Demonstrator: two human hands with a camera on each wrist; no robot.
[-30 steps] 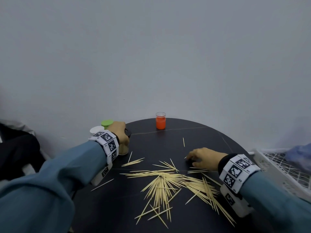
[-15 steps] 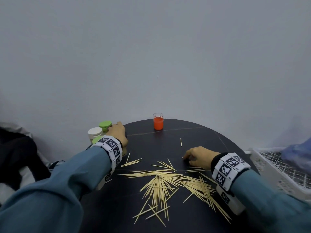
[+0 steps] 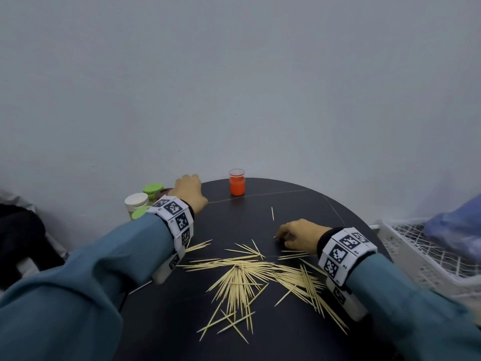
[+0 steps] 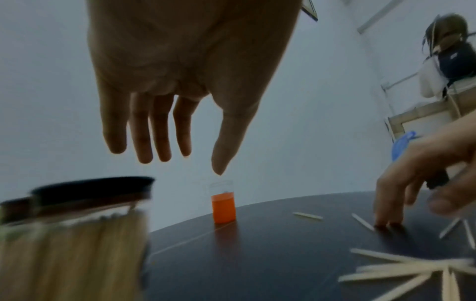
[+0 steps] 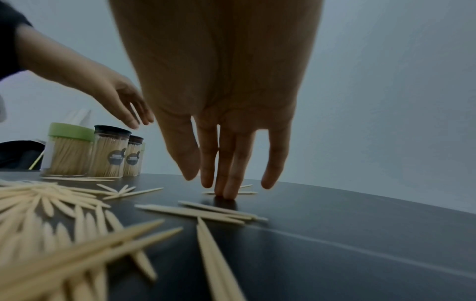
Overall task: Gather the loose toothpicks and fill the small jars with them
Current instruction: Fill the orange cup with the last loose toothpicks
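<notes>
While the left hand hangs spread and empty near the filled jars at ten o'clock, the right hand – fingertips pressed to the desk – sits nearest the loose toothpicks, fanned mostly lengthwise toward six o'clock.

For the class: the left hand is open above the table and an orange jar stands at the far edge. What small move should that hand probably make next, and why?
Probably reach on and grip the orange jar. The left hand holds nothing, its fingers point toward that lidless jar, and loose toothpicks still cover the table.
</notes>
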